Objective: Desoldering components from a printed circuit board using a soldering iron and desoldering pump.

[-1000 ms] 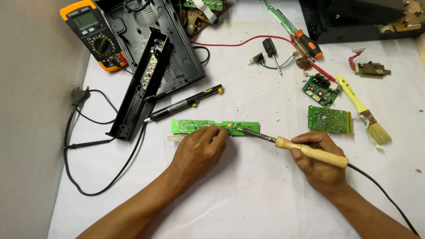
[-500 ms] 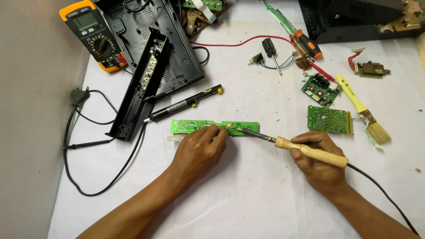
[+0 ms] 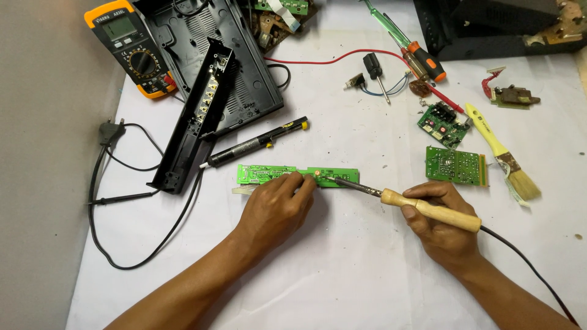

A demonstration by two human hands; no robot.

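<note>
left hand [image 3: 278,205]: palm down, fingers curled, pressing on long green circuit board [image 3: 287,175] lying on white sheet [image 3: 342,269] | right hand [image 3: 437,223]: fist closed round wooden handle of soldering iron [image 3: 403,200], tip slanted left onto board | desoldering pump [image 3: 257,143] just behind board

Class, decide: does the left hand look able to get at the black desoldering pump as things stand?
Probably yes: the left hand rests on the long green board, and the desoldering pump lies just beyond, nothing between.
</note>
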